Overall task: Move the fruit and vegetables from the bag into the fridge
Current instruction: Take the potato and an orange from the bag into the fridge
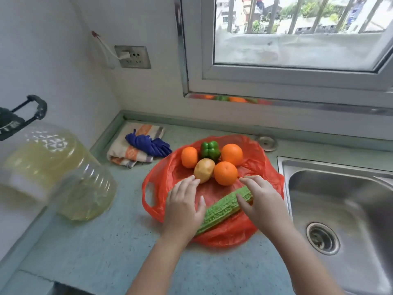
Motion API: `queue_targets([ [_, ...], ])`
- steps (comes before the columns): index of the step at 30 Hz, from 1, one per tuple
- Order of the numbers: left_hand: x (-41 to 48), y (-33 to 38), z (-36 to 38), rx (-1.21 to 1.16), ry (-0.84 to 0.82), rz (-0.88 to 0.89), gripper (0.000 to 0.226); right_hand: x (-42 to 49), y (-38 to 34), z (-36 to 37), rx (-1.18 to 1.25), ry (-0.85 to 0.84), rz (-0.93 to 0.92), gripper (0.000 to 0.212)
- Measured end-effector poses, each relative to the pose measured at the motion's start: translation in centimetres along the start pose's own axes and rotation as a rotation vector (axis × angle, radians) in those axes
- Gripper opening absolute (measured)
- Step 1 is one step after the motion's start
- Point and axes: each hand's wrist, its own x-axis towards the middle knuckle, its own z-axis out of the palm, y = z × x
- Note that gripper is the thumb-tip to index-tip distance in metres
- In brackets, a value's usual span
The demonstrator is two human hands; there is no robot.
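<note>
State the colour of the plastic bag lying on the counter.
Red-orange; the plastic bag shows best in the head view.

This is a home kitchen. A stainless steel sink (340,209) with a round drain strainer (322,238) is set into a pale speckled countertop (106,241) below a barred window (297,39) that looks out on houses. A jug of cooking oil (53,167), folded dishcloths (123,154) and a wall socket (133,57) fill the corner. Fruit and vegetables (225,173) lie on a red plastic bag (261,158).
</note>
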Motion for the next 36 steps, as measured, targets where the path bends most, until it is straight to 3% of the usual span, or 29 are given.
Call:
queue_targets([
  [17, 9.1, -3.9, 8.3, 0.055, -0.176, -0.108, 0.042, 10.4, 3.9, 9.2, 0.12, -0.126, 0.079, 0.033],
  [36, 9.2, -5.0, 11.3, -0.098, -0.26, -0.244, 0.068, 8.2, 5.1, 10.2, 0.251, -0.206, 0.282, 0.038],
])
